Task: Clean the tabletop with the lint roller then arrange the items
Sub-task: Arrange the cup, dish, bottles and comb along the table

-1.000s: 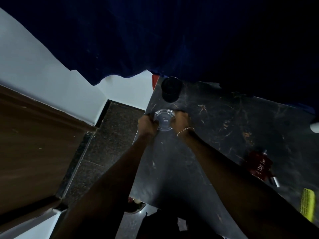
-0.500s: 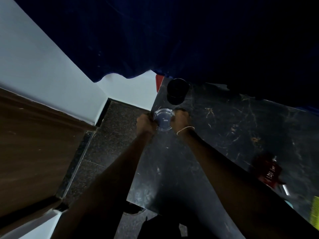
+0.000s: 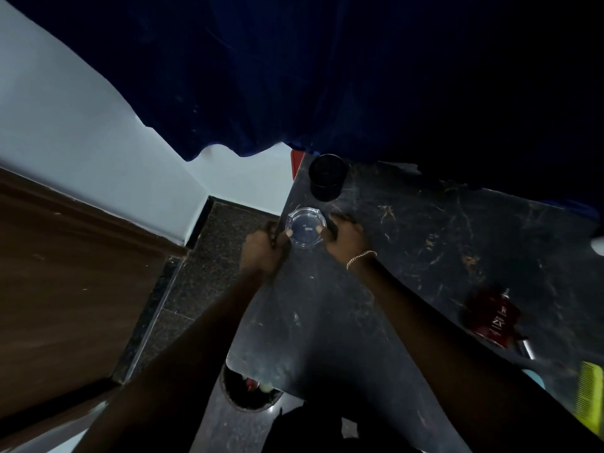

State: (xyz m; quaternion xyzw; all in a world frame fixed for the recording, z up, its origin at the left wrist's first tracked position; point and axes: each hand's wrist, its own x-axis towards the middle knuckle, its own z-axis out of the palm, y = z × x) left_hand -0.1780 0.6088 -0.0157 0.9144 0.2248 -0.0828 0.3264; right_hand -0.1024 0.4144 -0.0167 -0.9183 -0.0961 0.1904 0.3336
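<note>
The table (image 3: 408,256) is a dark, marble-like slab, glossy, with pale veins and scuffs; a blue curtain (image 3: 327,76) hangs over its far edge. At its far left corner stands a black cup (image 3: 327,176), round and matt. Just nearer, along the left edge, sits the glass dish (image 3: 305,227), a clear, thick-walled ashtray shape with a notched rim. Both hands hold it: the left hand (image 3: 263,250) and right hand (image 3: 346,235) have their fingers pressed to opposite sides of the rim. I judge it heavy for its size, rigid, slick and breakable, so the rim walls are the place to grip, and it sits close to the drop-off. Toward the near right edge lie a red bottle (image 3: 495,322) and a yellow-green comb (image 3: 590,397).
</note>
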